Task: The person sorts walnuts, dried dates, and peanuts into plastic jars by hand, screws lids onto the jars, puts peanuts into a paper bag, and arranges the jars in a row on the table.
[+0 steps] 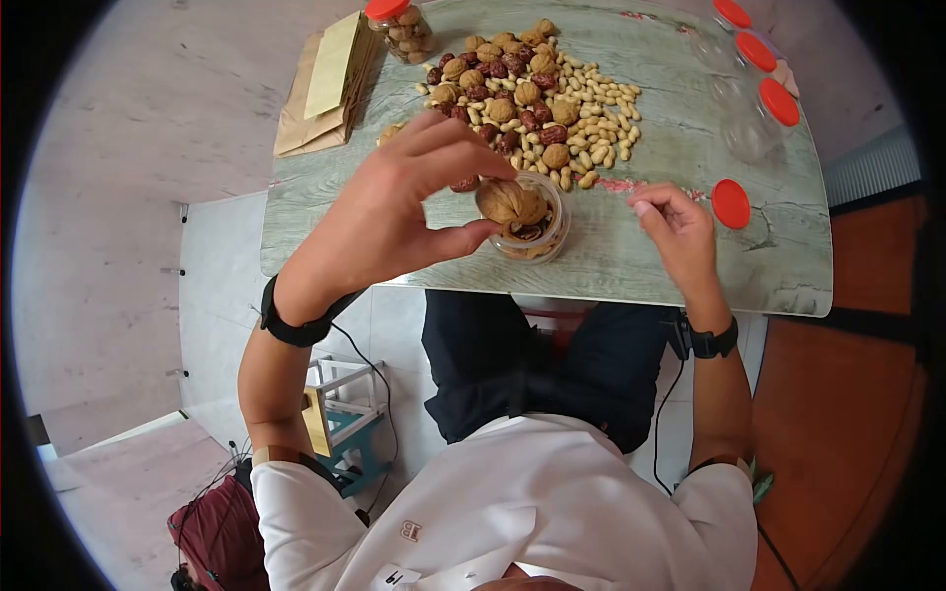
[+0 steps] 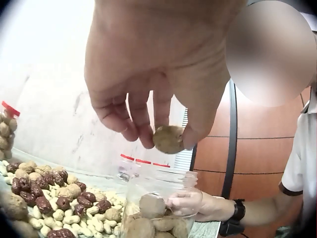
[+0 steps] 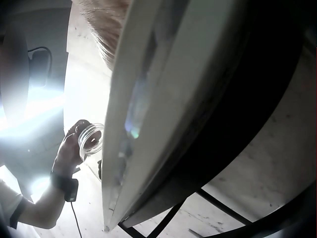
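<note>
In the head view my left hand [image 1: 370,202] pinches a walnut [image 1: 500,201] between thumb and fingertips, right over an uncapped clear plastic jar [image 1: 562,225]. The left wrist view shows this walnut [image 2: 169,139] above the mouth of the jar [image 2: 157,177], where several walnuts [image 2: 151,225] lie inside. My right hand [image 1: 678,234] rests near the table's front edge, to the right of the jar, fingers loosely curled and holding nothing. Part of it shows at the top of the right wrist view.
Beyond the jar, walnuts, red dates [image 1: 554,135] and peanuts [image 1: 613,116] lie in a mixed heap. A red-lidded jar of walnuts [image 1: 404,37] stands at the back left beside a paper bag [image 1: 296,123]. A loose red lid [image 1: 731,204] and several capped jars [image 1: 751,133] are at right.
</note>
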Demonstrator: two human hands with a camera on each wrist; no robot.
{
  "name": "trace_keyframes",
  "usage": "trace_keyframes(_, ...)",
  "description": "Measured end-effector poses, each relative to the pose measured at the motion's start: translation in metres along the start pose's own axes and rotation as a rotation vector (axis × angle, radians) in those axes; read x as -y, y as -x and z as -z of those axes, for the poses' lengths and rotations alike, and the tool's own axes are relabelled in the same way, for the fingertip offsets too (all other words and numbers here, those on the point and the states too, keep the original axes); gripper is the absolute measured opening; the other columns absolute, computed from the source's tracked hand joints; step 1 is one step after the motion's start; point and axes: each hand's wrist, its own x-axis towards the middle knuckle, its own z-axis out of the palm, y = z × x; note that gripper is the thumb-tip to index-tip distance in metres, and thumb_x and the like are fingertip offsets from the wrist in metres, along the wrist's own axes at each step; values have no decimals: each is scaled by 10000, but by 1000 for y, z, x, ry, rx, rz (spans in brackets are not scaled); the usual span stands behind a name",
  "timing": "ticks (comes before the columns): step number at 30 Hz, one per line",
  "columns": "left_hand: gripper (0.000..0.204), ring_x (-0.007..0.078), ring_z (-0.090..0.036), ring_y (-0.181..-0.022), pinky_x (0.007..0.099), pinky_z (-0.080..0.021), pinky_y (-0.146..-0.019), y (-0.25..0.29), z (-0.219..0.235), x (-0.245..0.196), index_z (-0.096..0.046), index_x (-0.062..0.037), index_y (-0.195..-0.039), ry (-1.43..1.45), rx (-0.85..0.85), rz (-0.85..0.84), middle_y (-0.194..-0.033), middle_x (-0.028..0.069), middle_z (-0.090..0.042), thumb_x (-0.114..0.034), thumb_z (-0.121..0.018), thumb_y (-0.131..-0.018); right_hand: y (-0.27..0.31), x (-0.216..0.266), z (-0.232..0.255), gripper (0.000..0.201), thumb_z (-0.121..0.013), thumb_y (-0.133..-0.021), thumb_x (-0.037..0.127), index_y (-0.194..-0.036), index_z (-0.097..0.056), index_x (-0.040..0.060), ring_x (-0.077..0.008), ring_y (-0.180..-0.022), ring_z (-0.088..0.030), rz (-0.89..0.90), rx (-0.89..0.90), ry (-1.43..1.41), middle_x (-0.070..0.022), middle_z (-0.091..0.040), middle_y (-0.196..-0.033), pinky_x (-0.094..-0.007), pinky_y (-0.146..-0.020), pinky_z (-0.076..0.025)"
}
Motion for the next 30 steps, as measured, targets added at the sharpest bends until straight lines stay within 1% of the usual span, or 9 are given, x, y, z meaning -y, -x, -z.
trace_keyframes(2, 463, 320, -566, -1157, 449, -529, -970, -2, -6, 2, -742, -62, -1158, -91, 107, -24, -1210, 116, -625, -163, -841, -717, -1, 0, 0, 65, -674, -987, 10, -1040, -710, -5, -47, -820, -606, 13, -1, -28, -15, -704, -1004, -215, -719, -500)
trace_keyframes(8, 507, 403, -502, -1342, 521, -485, -1067, -6, -11, -8, -756, -42, -1106, -234, 123, -109, -1401, 156, -582, -437, -818, -794, 0, 0, 1, 68, -675, -987, 5, -1044, -712, -1, -39, -825, -603, 17, 13, -42, -4, -698, -975, -207, -709, -496)
trace_keyframes(12, 602, 381, -517, -1337, 495, -485, -1062, 0, -22, 0, -734, -4, -1063, -375, 162, -132, -1392, 166, -581, -536, -824, -794, -1, 0, 0, 69, -676, -984, 0, -1043, -711, -2, -40, -821, -605, 70, 15, -29, -8, -698, -983, -205, -701, -495)
trace_keyframes(13, 602, 381, -517, -1337, 495, -485, -1062, 2, -22, 3, -734, -4, -1063, -379, 164, -129, -1392, 166, -581, -536, -824, -794, -1, 2, 0, 84, -647, -992, -23, -1054, -704, -12, -44, -834, -579, 57, 30, -26, -20, -682, -1023, -208, -721, -474)
trace_keyframes(15, 503, 335, -578, -1281, 437, -504, -1034, 8, -16, 11, -716, -2, -1086, 158, -20, 57, -1384, 159, -596, -415, -843, -830, 0, 3, 0, 103, -619, -1001, -47, -1064, -697, -23, -49, -848, -553, 41, 41, -32, -31, -666, -1063, -211, -742, -452)
trace_keyframes(19, 306, 215, -642, -1187, 348, -509, -976, 24, -5, 62, -676, -20, -1210, 154, -308, 357, -1273, 105, -668, -109, -767, -931, 1, 0, 0, 80, -650, -986, -30, -1044, -702, -13, -50, -831, -583, 33, 27, -29, -30, -680, -1049, -211, -732, -478)
trace_keyframes(23, 431, 201, -660, -1102, 341, -546, -839, 50, -19, 97, -677, -82, -1270, -153, -22, 472, -1237, 65, -685, -163, -831, -876, -1, -2, 0, 60, -683, -969, -10, -1023, -709, -2, -49, -810, -609, 69, 18, -3, -30, -698, -1036, -209, -711, -499)
trace_keyframes(26, 439, 247, -660, -1082, 357, -549, -840, 57, -33, 104, -681, -87, -1277, -166, -39, 506, -1218, 81, -684, -175, -823, -871, -1, -2, -1, 55, -683, -970, -8, -1018, -708, -2, -49, -809, -606, 79, 14, 4, -31, -698, -1030, -209, -709, -498)
trace_keyframes(30, 410, 305, -638, -1044, 411, -550, -861, 57, -43, 121, -702, -84, -1212, -357, -81, 295, -1142, 94, -681, -169, -811, -826, -2, 0, 0, 54, -683, -970, -6, -1017, -710, -1, -50, -811, -604, 64, 23, 20, -32, -699, -1028, -210, -705, -495)
